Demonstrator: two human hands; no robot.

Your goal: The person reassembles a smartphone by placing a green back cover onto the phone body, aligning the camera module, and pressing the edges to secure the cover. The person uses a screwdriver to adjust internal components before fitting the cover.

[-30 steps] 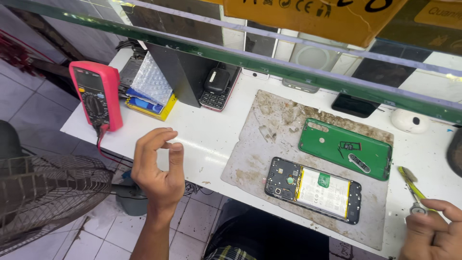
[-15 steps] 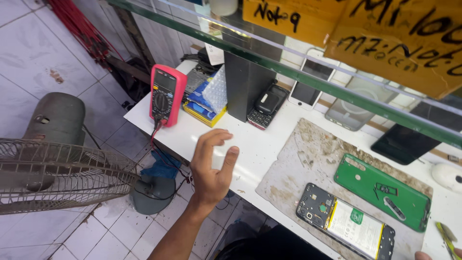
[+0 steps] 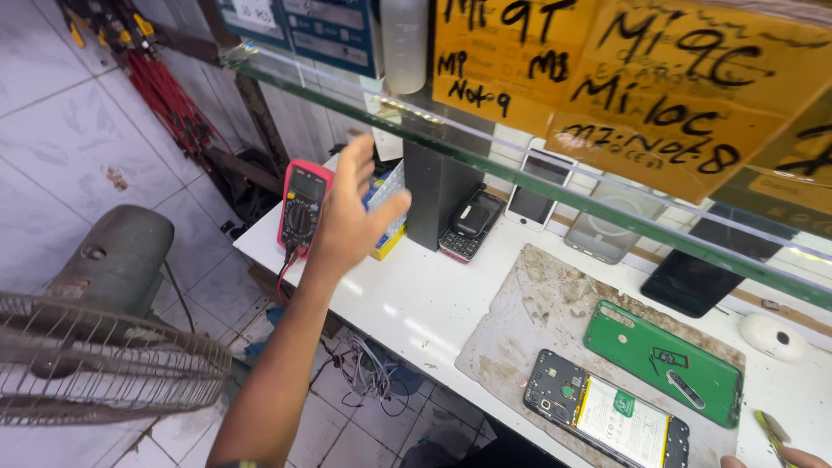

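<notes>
Head camera is showing the left hand [image 3: 351, 221] hovering with fingers spread and grasping nothing, just in front of the pink handheld multimeter [image 3: 302, 206] standing on the white workbench [image 3: 416, 303]. Well right of that multimeter, the right hand [image 3: 780, 458] is barely entering view, seemingly pinching a yellow-handled tool [image 3: 770, 428], though its grip is mostly cropped.

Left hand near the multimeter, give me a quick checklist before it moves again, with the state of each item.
1. Left hand empty, fingers spread: ok.
2. Multimeter in plain sight behind the hand, with its leads trailing off the bench edge: ok.
3. Hand touching the multimeter: cannot tell, it appears to hover in front.
4. Opened phone flat on the grey mat, apart from the hand: ok.
5. Green back cover on the mat beside the phone: ok.
6. Right hand grip on the yellow-green tool: cannot tell, mostly out of frame.
</notes>
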